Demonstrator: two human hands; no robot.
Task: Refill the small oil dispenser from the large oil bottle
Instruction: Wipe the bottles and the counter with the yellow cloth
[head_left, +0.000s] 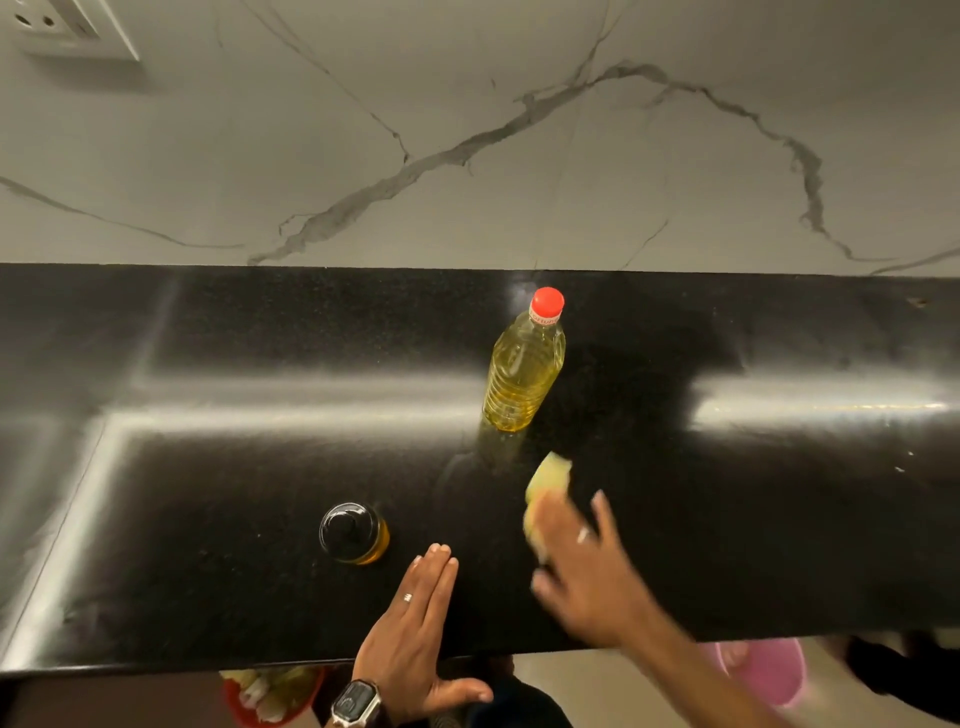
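Left stretch: bare glossy black stone counter from the wall to the front edge.
Right stretch: bare counter, right of the bottle and hands.
Middle, back: tall clear plastic oil bottle with a red cap stands upright, apart from the wall.
Front centre-left: small glass oil dispenser with a black lid, near the left hand, which lies flat.
Front centre-right: right hand on a yellow cloth, blurred, near the bottle's base.
Between dispenser and bottle: open counter.
Back: marble-veined white wall.
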